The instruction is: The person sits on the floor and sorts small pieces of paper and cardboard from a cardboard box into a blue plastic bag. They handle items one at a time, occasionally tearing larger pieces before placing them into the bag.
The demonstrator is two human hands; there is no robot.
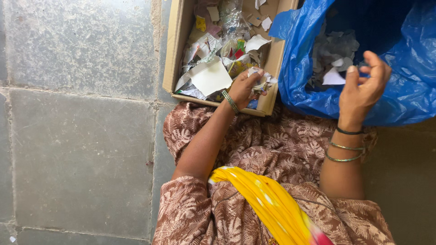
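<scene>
My left hand (245, 87) is closed on a bunch of torn paper scraps (263, 80) at the near right corner of a cardboard box (175, 50). The box holds several paper pieces, wrappers and a large white sheet (211, 78). My right hand (363, 86) hovers over the mouth of a blue plastic bag (408, 90) with its fingers loosely curled and apart, nothing in it. Inside the bag lie grey and white paper scraps (334, 56).
I sit on a grey stone-tile floor (81, 149) with grouted joints. My lap is covered by a brown leaf-patterned garment (272, 145) with a yellow cloth (268, 199) over it. Box and bag stand side by side just beyond my knees.
</scene>
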